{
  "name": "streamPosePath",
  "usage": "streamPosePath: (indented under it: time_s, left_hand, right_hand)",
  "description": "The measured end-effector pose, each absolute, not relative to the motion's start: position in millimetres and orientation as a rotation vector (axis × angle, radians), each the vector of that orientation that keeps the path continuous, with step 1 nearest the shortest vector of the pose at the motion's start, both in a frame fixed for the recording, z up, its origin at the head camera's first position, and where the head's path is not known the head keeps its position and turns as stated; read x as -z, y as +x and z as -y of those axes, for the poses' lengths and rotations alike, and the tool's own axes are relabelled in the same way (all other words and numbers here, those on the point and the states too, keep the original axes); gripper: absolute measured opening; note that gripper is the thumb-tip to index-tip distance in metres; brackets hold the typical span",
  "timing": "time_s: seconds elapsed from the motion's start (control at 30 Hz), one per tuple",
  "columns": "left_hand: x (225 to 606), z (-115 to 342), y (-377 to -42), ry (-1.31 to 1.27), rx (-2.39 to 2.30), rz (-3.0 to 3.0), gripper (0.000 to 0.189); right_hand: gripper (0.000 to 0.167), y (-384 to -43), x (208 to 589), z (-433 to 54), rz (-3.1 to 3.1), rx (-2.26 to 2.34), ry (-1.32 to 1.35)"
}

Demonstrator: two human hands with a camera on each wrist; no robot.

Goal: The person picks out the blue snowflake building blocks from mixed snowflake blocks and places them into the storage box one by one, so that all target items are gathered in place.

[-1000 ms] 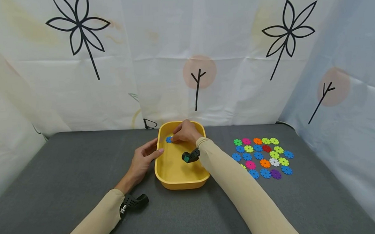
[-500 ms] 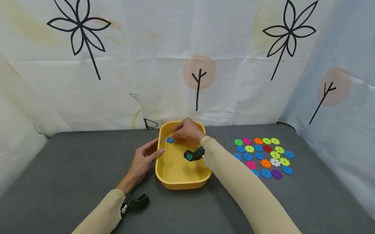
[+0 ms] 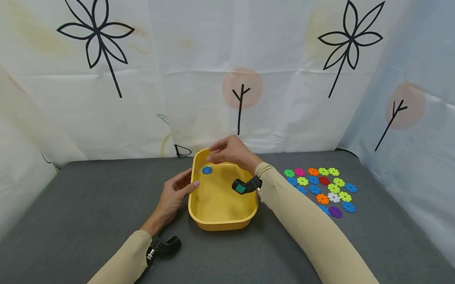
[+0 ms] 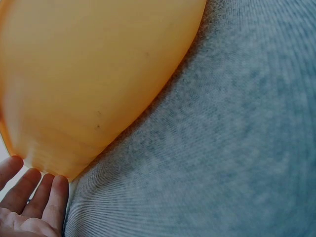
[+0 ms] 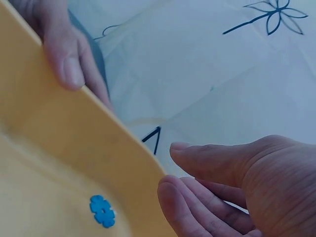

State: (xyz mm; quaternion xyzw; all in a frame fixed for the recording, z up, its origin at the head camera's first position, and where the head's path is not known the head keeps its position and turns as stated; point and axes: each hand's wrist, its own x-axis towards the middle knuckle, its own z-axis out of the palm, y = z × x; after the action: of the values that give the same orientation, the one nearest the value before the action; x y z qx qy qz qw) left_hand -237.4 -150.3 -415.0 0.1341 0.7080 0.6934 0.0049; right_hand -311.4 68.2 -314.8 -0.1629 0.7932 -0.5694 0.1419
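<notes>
A yellow plastic tub (image 3: pixel 222 201) stands on the table. One blue notched disc (image 3: pixel 207 170) lies flat inside it, near the far left corner. My left hand (image 3: pixel 175 193) holds the tub's left rim, thumb over the edge on the inside and fingers along the outer wall, as the left wrist view also shows. Above the tub's far end hovers my right hand (image 3: pixel 233 152), thumb and fingertips apart and nothing between them. In the right wrist view the blue disc (image 5: pixel 102 211) sits below and to the left of the right hand (image 5: pixel 222 187).
To the right of the tub, several flat notched discs (image 3: pixel 333 188) in blue, lime, orange, pink and other colours lie spread on the grey table (image 3: pixel 81 207). The right forearm hides part of them. A white printed curtain (image 3: pixel 203 109) rises behind the table.
The right hand has let go of the blue disc, which stays on the tub's floor, and has risen up and to the right. The left hand keeps its place on the rim.
</notes>
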Motion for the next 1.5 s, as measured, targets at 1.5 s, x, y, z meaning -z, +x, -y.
streamPosePath:
  time_s: [1.5]
  left_hand:
    - [416, 151, -237, 0.412, -2.172, -2.218, 0.059]
  right_hand:
    - [0.054, -241, 363, -259, -2.514, 1.611, -0.376]
